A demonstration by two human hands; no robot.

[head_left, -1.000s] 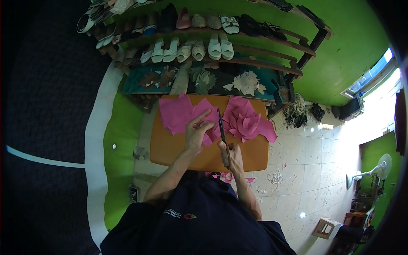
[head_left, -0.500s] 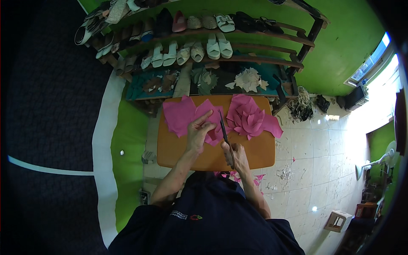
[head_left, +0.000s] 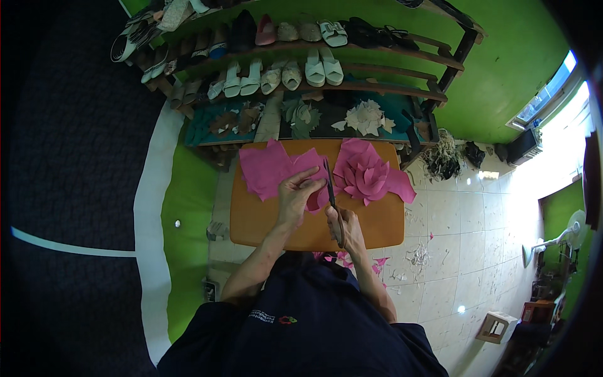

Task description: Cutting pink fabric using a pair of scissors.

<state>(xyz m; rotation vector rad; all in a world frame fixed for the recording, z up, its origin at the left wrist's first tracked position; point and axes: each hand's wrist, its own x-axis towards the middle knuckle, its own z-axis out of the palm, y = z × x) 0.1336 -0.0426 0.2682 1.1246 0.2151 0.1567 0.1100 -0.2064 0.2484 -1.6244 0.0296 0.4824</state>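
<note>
My left hand (head_left: 294,196) pinches a pink sheet piece (head_left: 317,164) between thumb and fingers, above the middle of an orange-brown table (head_left: 264,227). My right hand (head_left: 348,227) grips dark scissors (head_left: 333,191) by the handles, their blades pointing away from me along the right edge of the held piece. Whether the piece is paper, leather or cloth I cannot tell. Left of it lies a larger pink sheet (head_left: 260,169). To the right of the scissors sits a heap of pink petal-shaped cut pieces (head_left: 361,176), with another pink piece (head_left: 402,185) beside it.
Beyond the table stands a wooden rack (head_left: 377,53) with rows of sandals and shoes. Its lowest shelf carries cream cut pieces (head_left: 367,119) and grey-green ones (head_left: 300,118). Scraps (head_left: 419,254) litter the tiled floor at right, near a white fan (head_left: 570,232) and a small stool (head_left: 497,327).
The scissor blades have come closer together against the pink piece's right edge. My left hand has turned slightly with the piece; the heaps lie as before.
</note>
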